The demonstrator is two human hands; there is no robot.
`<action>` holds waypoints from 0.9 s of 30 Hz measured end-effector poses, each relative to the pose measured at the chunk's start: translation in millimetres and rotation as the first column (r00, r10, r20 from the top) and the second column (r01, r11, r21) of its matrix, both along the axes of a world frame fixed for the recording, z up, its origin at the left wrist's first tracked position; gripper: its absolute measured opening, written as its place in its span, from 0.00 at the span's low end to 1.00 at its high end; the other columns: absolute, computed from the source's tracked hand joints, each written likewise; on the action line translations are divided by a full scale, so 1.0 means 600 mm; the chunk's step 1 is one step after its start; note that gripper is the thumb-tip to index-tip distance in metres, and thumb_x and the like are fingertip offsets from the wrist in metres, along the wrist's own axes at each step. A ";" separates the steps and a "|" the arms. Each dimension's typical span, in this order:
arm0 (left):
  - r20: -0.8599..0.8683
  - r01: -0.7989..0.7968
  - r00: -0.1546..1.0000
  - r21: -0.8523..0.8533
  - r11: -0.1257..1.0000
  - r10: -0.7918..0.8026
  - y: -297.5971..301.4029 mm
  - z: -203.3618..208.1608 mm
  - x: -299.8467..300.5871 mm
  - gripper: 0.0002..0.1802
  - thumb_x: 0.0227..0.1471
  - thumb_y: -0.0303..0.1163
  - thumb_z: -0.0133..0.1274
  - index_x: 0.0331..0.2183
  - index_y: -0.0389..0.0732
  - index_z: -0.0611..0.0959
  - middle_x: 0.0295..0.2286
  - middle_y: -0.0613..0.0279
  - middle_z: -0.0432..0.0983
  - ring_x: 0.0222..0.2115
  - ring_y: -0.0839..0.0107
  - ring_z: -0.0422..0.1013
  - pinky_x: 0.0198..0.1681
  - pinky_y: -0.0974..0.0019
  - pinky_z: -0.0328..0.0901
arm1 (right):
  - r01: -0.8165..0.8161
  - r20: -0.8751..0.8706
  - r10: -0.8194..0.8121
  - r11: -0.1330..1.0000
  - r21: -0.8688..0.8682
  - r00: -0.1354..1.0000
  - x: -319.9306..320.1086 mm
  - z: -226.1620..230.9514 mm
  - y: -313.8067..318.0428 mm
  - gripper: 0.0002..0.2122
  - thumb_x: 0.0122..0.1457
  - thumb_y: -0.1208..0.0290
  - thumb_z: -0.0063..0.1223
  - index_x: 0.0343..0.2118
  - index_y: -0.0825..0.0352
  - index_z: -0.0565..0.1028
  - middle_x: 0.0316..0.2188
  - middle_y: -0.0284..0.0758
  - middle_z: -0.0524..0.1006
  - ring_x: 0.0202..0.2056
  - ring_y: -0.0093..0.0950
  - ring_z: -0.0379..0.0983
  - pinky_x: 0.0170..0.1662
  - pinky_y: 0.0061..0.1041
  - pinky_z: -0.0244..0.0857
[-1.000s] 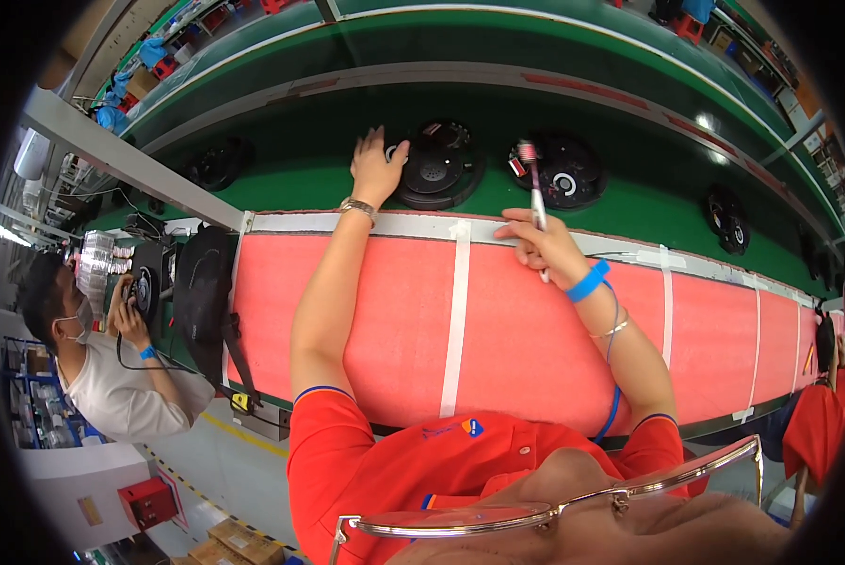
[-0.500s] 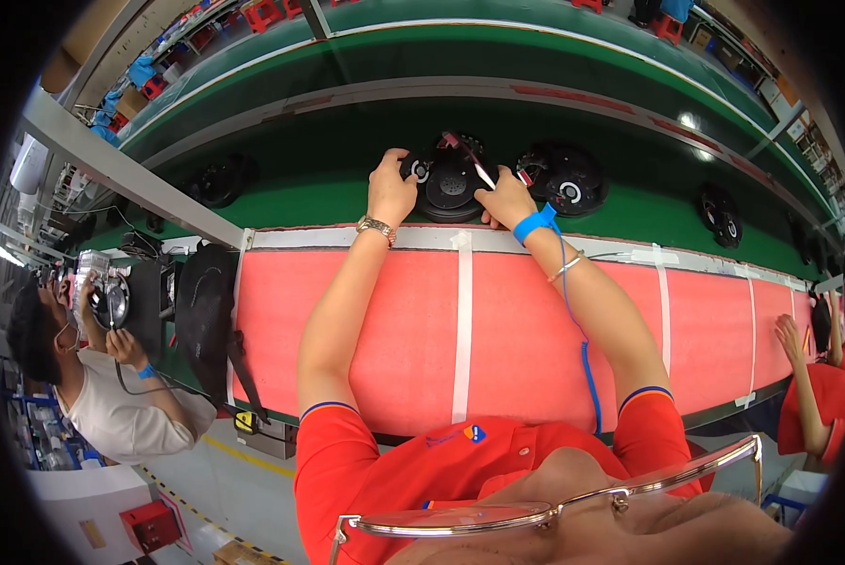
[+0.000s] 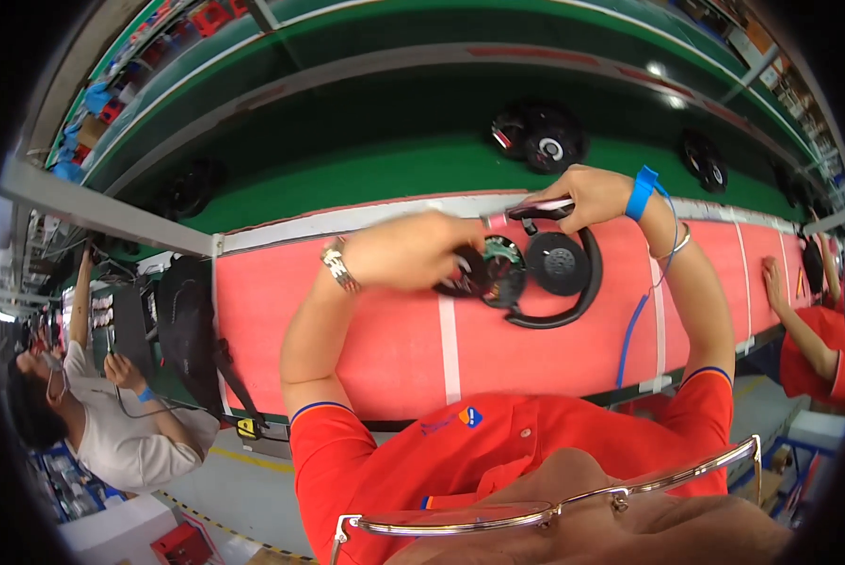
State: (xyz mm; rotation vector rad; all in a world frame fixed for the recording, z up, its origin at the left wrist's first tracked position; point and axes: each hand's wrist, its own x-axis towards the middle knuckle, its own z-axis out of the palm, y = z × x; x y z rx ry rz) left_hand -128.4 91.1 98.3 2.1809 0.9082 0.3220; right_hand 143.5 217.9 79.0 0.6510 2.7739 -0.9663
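Observation:
A pair of black over-ear headphones [image 3: 585,297] is over the pink mat, in front of my body. One ear cup [image 3: 558,264] faces up; beside it, an opened cup bares a green circuit board [image 3: 503,261]. My left hand [image 3: 420,247], smeared by motion, grips a round black ear cup part [image 3: 462,271] left of the board. Closed at the far side of the headphones, my right hand [image 3: 573,200] holds them together with a slim pink-and-white pen-like tool [image 3: 498,220]. The tool's exact kind is unclear. A blue wrist strap [image 3: 643,193] circles my right wrist.
The pink mat [image 3: 366,339] meets a green conveyor belt [image 3: 366,169] carrying more black headphones [image 3: 547,141]. A black backpack [image 3: 187,330] stands at the left, near a slanting grey post [image 3: 112,202]. Co-workers sit on both sides: one in white [image 3: 144,428], one in red [image 3: 818,325].
Both hands brought the headphones from the belt toward me, over the mat. A green circuit board now shows. The headphones remaining on the belt appear higher, and the left co-worker's arm stretches toward the belt.

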 end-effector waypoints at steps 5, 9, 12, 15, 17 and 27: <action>-0.107 0.152 0.981 -0.118 0.981 -0.165 -0.046 -0.035 0.098 0.16 0.46 0.21 0.50 0.40 0.35 0.73 0.33 0.46 0.72 0.35 0.49 0.70 0.35 0.54 0.66 | -0.030 0.061 0.032 0.999 -0.024 0.998 0.022 -0.012 -0.017 0.27 0.40 0.76 0.54 0.49 0.51 0.75 0.22 0.37 0.72 0.26 0.33 0.68 0.32 0.31 0.63; -0.031 0.149 0.988 0.035 0.988 -0.148 -0.078 -0.078 0.130 0.12 0.46 0.20 0.50 0.36 0.31 0.70 0.34 0.44 0.69 0.31 0.49 0.72 0.31 0.56 0.68 | 0.055 -0.128 -0.051 0.998 0.032 0.990 0.034 -0.042 -0.046 0.25 0.42 0.78 0.54 0.48 0.55 0.75 0.31 0.37 0.71 0.36 0.34 0.69 0.38 0.31 0.63; -0.071 0.081 0.994 -0.022 0.996 -0.083 -0.096 -0.068 0.139 0.13 0.46 0.20 0.49 0.37 0.31 0.69 0.36 0.43 0.67 0.30 0.48 0.72 0.32 0.55 0.68 | 0.261 -0.306 -0.230 0.963 0.067 0.924 0.046 -0.051 -0.090 0.19 0.50 0.74 0.54 0.48 0.64 0.73 0.35 0.40 0.71 0.38 0.36 0.69 0.41 0.31 0.64; -0.109 0.061 0.992 -0.035 0.998 -0.064 -0.101 -0.070 0.137 0.13 0.45 0.19 0.48 0.37 0.30 0.69 0.35 0.43 0.69 0.32 0.48 0.72 0.33 0.54 0.68 | 0.434 -0.360 -0.423 0.899 -0.054 0.831 0.079 -0.055 -0.150 0.15 0.60 0.71 0.46 0.49 0.70 0.70 0.36 0.42 0.71 0.38 0.40 0.69 0.43 0.31 0.63; -0.133 0.070 0.988 -0.088 0.994 -0.081 -0.090 -0.073 0.132 0.14 0.46 0.20 0.49 0.38 0.32 0.69 0.34 0.44 0.69 0.33 0.48 0.71 0.33 0.54 0.67 | 0.479 -0.309 -0.472 0.876 -0.058 0.826 0.108 -0.058 -0.196 0.16 0.59 0.71 0.47 0.49 0.70 0.70 0.36 0.42 0.72 0.37 0.39 0.70 0.42 0.30 0.64; -0.114 0.102 0.985 -0.209 0.973 -0.128 -0.076 -0.078 0.142 0.16 0.50 0.27 0.52 0.41 0.36 0.69 0.26 0.43 0.74 0.31 0.45 0.71 0.31 0.49 0.65 | 0.663 -0.276 -0.676 0.733 -0.155 0.683 0.137 -0.057 -0.335 0.18 0.45 0.73 0.64 0.41 0.69 0.75 0.29 0.40 0.75 0.31 0.34 0.73 0.34 0.27 0.66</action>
